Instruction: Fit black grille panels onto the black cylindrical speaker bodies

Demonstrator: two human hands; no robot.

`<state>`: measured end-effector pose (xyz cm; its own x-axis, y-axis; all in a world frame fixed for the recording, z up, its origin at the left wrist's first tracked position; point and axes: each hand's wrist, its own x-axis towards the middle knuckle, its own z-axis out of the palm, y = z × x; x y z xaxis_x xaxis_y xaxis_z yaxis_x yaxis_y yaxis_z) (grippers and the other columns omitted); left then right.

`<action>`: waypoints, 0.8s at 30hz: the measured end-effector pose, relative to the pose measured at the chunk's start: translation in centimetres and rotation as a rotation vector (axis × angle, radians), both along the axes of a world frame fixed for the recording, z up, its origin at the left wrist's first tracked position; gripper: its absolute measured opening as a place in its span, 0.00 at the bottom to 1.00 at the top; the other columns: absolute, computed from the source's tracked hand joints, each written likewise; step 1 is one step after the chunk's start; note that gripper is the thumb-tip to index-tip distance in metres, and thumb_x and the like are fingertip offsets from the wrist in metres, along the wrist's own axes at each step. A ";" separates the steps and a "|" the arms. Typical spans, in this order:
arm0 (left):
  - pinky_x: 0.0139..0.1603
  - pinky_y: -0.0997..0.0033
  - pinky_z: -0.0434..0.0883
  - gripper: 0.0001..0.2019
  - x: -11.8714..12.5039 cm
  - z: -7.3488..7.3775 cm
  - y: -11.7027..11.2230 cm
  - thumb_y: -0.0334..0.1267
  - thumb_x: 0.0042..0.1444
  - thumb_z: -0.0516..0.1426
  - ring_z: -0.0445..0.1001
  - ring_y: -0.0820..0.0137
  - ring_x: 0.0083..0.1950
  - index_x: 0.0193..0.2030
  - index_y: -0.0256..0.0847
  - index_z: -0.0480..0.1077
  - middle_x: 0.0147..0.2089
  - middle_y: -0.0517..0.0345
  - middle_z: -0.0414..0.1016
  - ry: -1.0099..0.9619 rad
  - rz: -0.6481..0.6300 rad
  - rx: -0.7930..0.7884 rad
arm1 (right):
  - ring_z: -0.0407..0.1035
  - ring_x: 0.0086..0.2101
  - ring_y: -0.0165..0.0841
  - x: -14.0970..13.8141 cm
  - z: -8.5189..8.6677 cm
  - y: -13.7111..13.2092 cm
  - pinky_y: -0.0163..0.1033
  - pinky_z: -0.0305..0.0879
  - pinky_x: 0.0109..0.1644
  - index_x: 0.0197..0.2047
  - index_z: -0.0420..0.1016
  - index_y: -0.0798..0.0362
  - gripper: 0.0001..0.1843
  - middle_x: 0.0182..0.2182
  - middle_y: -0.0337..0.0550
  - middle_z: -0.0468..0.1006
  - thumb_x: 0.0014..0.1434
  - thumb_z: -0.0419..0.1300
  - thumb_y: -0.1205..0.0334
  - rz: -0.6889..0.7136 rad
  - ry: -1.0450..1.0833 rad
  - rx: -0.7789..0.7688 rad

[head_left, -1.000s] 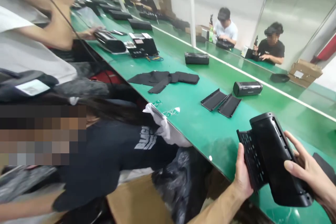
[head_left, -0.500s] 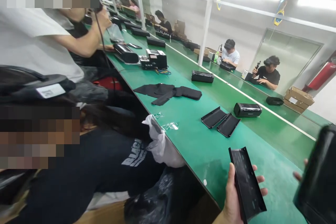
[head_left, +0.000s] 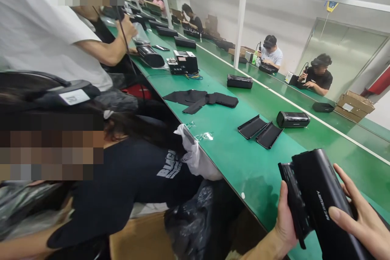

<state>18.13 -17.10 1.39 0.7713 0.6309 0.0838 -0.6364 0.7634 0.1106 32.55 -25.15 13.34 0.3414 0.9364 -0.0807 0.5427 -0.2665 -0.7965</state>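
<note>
The black housing [head_left: 318, 189] was held above the worktop [head_left: 227, 150], by its near edge. The right hand [head_left: 361, 215] was clamped on it, thumb across the lettered face. The left hand [head_left: 286, 221] gripped a thin black panel [head_left: 294, 199] alongside; whether the two parts touched could not be told. In judgement, good practice called for parallel long edges and even pressure. Two loose panels [head_left: 269, 135] lay farther in from that edge.

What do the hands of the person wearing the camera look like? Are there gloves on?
No gloves: the bare, slim-fingered left hand and bare right hand show no rings. No sleeve or watch shows on the visible bare left forearm.
</note>
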 end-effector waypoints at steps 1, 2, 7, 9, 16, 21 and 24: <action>0.68 0.43 0.69 0.48 0.2 0.3 -0.1 0.78 0.54 0.57 0.77 0.38 0.64 0.58 0.30 0.81 0.55 0.35 0.85 -0.014 0.002 0.018 | 0.60 0.72 0.57 0.2 0.2 1.0 0.57 0.69 0.69 0.83 0.45 0.38 0.58 0.76 0.46 0.64 0.59 0.66 0.33 0.047 -0.043 -0.034; 0.70 0.42 0.67 0.48 0.2 0.5 -0.3 0.78 0.54 0.57 0.75 0.37 0.67 0.59 0.30 0.81 0.56 0.35 0.85 -0.018 0.006 0.027 | 0.60 0.72 0.57 0.4 0.3 1.9 0.57 0.68 0.70 0.83 0.44 0.38 0.59 0.76 0.47 0.62 0.59 0.66 0.33 0.084 -0.080 -0.061; 0.75 0.43 0.62 0.48 0.4 0.6 -0.3 0.78 0.54 0.58 0.71 0.38 0.72 0.60 0.31 0.80 0.58 0.36 0.84 -0.021 0.022 0.039 | 0.63 0.70 0.57 -0.3 0.2 4.2 0.59 0.63 0.72 0.83 0.45 0.42 0.62 0.77 0.49 0.59 0.55 0.66 0.29 0.093 -0.191 -0.103; 0.76 0.43 0.60 0.49 0.5 0.4 -0.2 0.78 0.54 0.58 0.70 0.38 0.72 0.61 0.31 0.80 0.59 0.35 0.83 -0.025 0.032 0.050 | 0.64 0.69 0.58 -1.1 0.3 4.5 0.60 0.62 0.72 0.83 0.47 0.43 0.64 0.77 0.50 0.60 0.52 0.65 0.26 0.062 -0.208 -0.100; 0.74 0.44 0.63 0.49 1.1 -0.1 0.0 0.78 0.55 0.57 0.71 0.38 0.71 0.59 0.29 0.80 0.60 0.32 0.82 0.008 0.046 0.037 | 0.66 0.68 0.57 -2.1 -0.1 4.6 0.58 0.65 0.69 0.82 0.50 0.44 0.61 0.74 0.51 0.65 0.54 0.64 0.28 0.082 -0.237 -0.058; 0.73 0.42 0.65 0.50 1.1 -0.1 0.3 0.80 0.52 0.57 0.70 0.37 0.72 0.62 0.33 0.79 0.63 0.34 0.80 0.057 0.033 0.046 | 0.74 0.60 0.57 -1.8 -1.0 4.3 0.57 0.73 0.62 0.82 0.53 0.43 0.54 0.65 0.52 0.75 0.59 0.65 0.35 0.096 -0.320 -0.009; 0.74 0.41 0.64 0.54 1.1 -0.1 0.5 0.81 0.47 0.59 0.69 0.37 0.72 0.64 0.33 0.77 0.64 0.34 0.79 0.093 0.036 0.060 | 0.72 0.62 0.57 -1.8 -1.7 4.3 0.57 0.70 0.64 0.83 0.49 0.42 0.52 0.66 0.53 0.72 0.63 0.62 0.37 0.102 -0.385 -0.016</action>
